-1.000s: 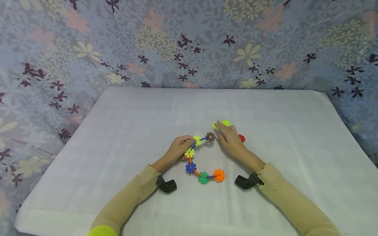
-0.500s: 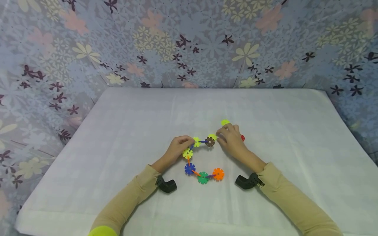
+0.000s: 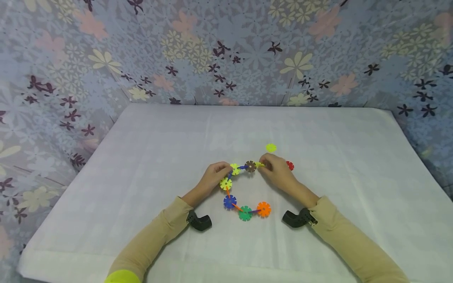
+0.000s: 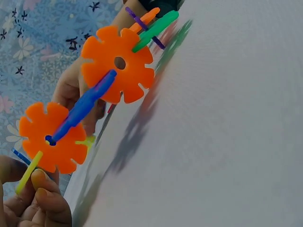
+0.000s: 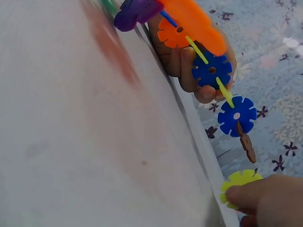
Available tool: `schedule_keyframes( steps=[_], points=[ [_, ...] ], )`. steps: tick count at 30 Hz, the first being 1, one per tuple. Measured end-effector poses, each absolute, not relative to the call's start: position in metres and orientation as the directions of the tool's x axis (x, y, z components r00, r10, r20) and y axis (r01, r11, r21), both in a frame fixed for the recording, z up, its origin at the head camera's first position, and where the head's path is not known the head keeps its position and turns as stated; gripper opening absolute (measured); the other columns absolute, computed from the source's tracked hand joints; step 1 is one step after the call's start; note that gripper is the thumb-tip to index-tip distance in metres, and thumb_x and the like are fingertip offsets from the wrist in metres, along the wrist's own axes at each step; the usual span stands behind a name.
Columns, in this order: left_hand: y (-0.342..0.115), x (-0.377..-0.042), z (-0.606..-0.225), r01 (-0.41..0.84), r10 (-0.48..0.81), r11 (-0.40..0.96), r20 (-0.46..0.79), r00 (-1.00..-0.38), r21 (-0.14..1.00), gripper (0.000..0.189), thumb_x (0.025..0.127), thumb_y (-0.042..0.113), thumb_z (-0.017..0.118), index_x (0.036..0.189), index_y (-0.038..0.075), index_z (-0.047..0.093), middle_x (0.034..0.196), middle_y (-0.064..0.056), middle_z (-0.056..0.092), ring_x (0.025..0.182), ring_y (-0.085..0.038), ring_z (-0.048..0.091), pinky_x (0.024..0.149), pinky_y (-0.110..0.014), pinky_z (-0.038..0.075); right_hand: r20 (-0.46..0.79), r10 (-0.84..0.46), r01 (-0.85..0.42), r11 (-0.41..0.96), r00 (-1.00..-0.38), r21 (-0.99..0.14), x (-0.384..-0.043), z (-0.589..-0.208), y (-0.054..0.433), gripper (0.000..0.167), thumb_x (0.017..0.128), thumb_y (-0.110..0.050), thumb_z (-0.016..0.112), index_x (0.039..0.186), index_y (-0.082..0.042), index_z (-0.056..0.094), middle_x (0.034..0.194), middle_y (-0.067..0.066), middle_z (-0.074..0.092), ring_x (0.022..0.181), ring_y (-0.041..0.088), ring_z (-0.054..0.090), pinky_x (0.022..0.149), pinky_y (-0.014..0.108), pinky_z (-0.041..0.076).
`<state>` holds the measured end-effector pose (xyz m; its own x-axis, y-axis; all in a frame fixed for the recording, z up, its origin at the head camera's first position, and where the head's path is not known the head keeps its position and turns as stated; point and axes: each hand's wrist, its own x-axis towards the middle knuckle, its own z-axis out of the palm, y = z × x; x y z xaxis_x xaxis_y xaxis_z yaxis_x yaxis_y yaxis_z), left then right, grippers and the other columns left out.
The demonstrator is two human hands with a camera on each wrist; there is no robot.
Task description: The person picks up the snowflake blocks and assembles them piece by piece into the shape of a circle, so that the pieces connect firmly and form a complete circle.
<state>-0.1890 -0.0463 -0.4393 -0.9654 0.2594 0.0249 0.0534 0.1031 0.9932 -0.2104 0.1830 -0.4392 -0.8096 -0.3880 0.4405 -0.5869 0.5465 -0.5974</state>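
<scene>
A curved chain of notched plastic discs hangs from my left hand (image 3: pixel 215 175), which pinches it near a yellow disc (image 3: pixel 234 169). In the left wrist view my fingertips grip a yellow disc (image 4: pixel 29 173) beside an orange disc (image 4: pixel 40 132). The chain's upper end is a brown disc (image 3: pixel 250 166); an orange disc (image 3: pixel 263 209) ends the lower side, after a green disc (image 3: pixel 245 213) and a blue disc (image 3: pixel 230 201). My right hand (image 3: pixel 277 171) pinches a loose yellow disc (image 5: pixel 236 187) between thumb and finger, close to the brown disc (image 5: pixel 246 148).
Behind my right hand a single yellow disc (image 3: pixel 271 147) lies on the white-covered table (image 3: pixel 170 137). A red disc (image 3: pixel 290 165) lies to the right of that hand, partly hidden by it. Floral cloth (image 3: pixel 198 51) hangs behind the table.
My right hand has picked up one of the two yellow discs at the back and brought it toward me, beside the brown disc. The left hand keeps its grip, almost still.
</scene>
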Motion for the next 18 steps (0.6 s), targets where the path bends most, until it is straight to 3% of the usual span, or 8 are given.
schedule_keyframes(
  steps=[3, 9, 18],
  points=[
    [-0.044, -0.187, -0.434, 0.04, 0.248, 0.1, 0.014, -0.969, 0.994, 0.018, 0.089, 0.009, 0.051, 0.088, -0.007, 0.059, 0.068, 0.001, 0.054, 0.061, -0.009, 0.043, 0.06, -0.022, 0.038, 0.45, -0.345, -0.566, 0.466, -0.824, -0.679, -0.203, -0.429, 0.18, 0.011, 0.076, 0.007, 0.066, 0.082, 0.0, 0.059, 0.073, 0.007, 0.059, 0.061, 0.018, 0.05, 0.057, 0.031, 0.045],
    [-0.045, -0.189, -0.438, 0.037, 0.257, 0.087, 0.013, -0.966, 0.995, 0.02, 0.09, 0.013, 0.05, 0.089, -0.005, 0.058, 0.061, 0.0, 0.045, 0.056, -0.011, 0.039, 0.054, -0.023, 0.034, 0.414, -0.325, -0.512, 0.332, -0.85, -0.792, -0.189, -0.406, 0.175, 0.01, 0.075, 0.014, 0.063, 0.083, 0.009, 0.06, 0.079, 0.019, 0.062, 0.072, 0.029, 0.058, 0.065, 0.034, 0.05],
    [-0.049, -0.189, -0.44, 0.09, 0.368, 0.149, 0.029, -0.929, 0.985, 0.028, 0.093, 0.023, 0.05, 0.104, 0.0, 0.062, 0.054, 0.001, 0.04, 0.043, -0.011, 0.032, 0.043, -0.023, 0.031, 0.44, -0.388, -0.544, 0.216, -0.81, -0.811, -0.189, -0.408, 0.175, 0.012, 0.076, 0.016, 0.061, 0.084, 0.009, 0.064, 0.082, 0.017, 0.062, 0.078, 0.025, 0.058, 0.071, 0.023, 0.048]
  ],
)
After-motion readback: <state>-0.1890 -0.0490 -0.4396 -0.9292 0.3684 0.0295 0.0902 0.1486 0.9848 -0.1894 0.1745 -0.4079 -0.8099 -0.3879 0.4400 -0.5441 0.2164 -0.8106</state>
